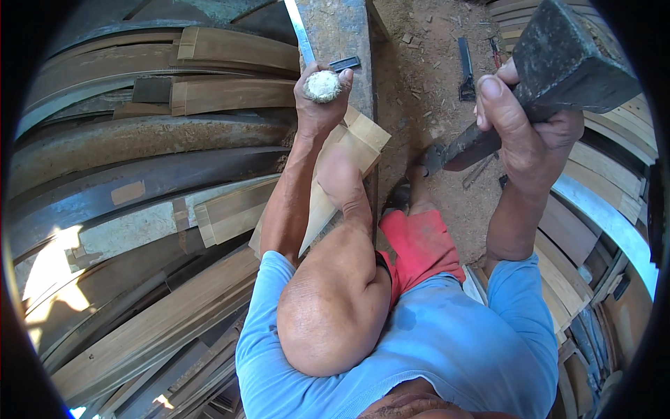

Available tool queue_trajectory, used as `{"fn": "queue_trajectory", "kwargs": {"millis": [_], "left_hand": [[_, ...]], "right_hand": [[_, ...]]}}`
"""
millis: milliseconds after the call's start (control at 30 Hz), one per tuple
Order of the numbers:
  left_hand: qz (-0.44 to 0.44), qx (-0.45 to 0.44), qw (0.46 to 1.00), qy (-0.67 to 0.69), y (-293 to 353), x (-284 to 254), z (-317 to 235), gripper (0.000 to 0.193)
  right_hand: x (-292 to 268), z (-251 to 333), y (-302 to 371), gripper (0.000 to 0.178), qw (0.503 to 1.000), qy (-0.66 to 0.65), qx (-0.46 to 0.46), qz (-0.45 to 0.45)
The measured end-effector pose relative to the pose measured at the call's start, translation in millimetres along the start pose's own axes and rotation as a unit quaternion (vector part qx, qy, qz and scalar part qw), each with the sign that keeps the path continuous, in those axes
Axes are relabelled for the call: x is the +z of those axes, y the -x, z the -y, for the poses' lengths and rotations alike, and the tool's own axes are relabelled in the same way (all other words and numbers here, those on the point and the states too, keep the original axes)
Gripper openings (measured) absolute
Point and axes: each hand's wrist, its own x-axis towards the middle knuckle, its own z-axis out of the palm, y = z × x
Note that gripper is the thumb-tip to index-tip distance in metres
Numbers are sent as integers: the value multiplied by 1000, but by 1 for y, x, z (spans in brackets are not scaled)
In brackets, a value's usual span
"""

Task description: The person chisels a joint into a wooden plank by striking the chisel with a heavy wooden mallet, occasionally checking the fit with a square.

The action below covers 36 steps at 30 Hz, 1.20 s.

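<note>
My left hand (322, 105) is closed around an upright tool, probably a chisel. Only its round, pale, frayed butt (322, 86) shows; the blade is hidden below the fist. Up at the right, my right hand (523, 133) grips the handle of a mallet (579, 63) with a dark, blocky head. The mallet is raised, apart from the chisel butt. Below my left hand lies a light wooden board (366, 140) on a worn bench (342, 31). My bare left foot (340, 174) rests on the board.
Beyond my left hand are a thin metal strip (300, 31) and a short dark bar (345, 64); I cannot tell if they join. Stacked planks (230, 91) fill the left side, more boards (614, 167) the right. A long dark tool (465, 70) lies on the chip-strewn floor (415, 66).
</note>
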Motion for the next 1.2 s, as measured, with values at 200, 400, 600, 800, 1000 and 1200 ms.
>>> {"fn": "queue_trajectory", "kwargs": {"millis": [200,400,600,800,1000,1200], "left_hand": [[15,2,1000,-3,5,-3,-10,24],[13,43,998,-42,18,-4,-23,24],[5,138,988,-64,38,-4,-24,14],[-143,71,986,-56,26,7,-20,26],[-65,24,997,-17,10,-8,-3,26],[-1,11,1000,-14,-4,-8,-5,25]], "right_hand": [[-2,3,-11,10,999,9,-49,12],[28,-14,-13,13,983,115,-128,62],[47,-76,-10,14,795,459,15,396],[35,-78,1,19,949,179,56,252],[24,-42,-14,11,981,113,35,157],[8,-31,-16,15,984,131,94,81]]}}
